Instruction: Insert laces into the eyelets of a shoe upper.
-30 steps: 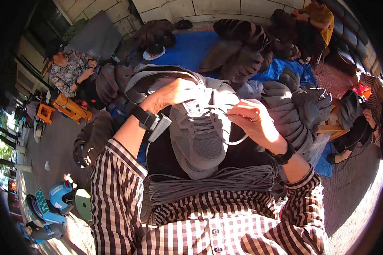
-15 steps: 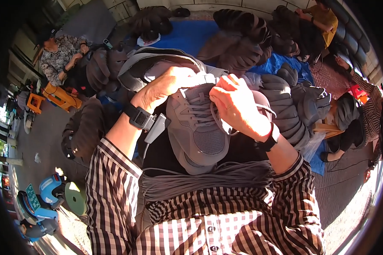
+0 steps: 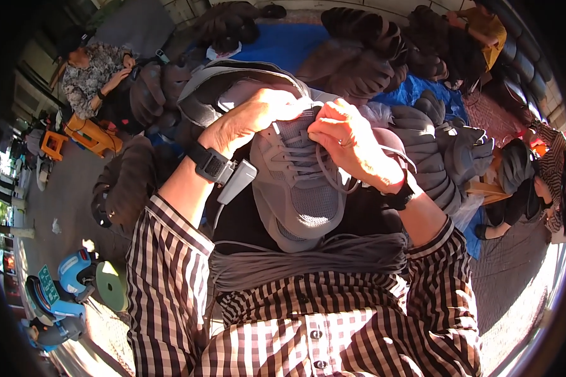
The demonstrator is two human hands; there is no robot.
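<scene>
A grey sneaker lies over my lap with its toe toward me. A grey shoelace zigzags across its lower eyelets. My left hand is closed on the sneaker near the top of its tongue. Opposite it, my right hand pinches the shoelace beside the upper eyelets, and a loose loop hangs below that hand. The fingertips of both hands nearly meet, and what lies right between them is partly hidden. A bundle of grey laces rests across my lap.
Stacked grey shoes stand to the right, with dark piles behind on a blue sheet. Other people sit at the far left and right. An orange stool and a blue scooter are on the left.
Both hands remain at the sneaker's top, with my right fingers shifted slightly upward. The loop below my right hand hangs wider. The sneaker has moved slightly up and right in view.
</scene>
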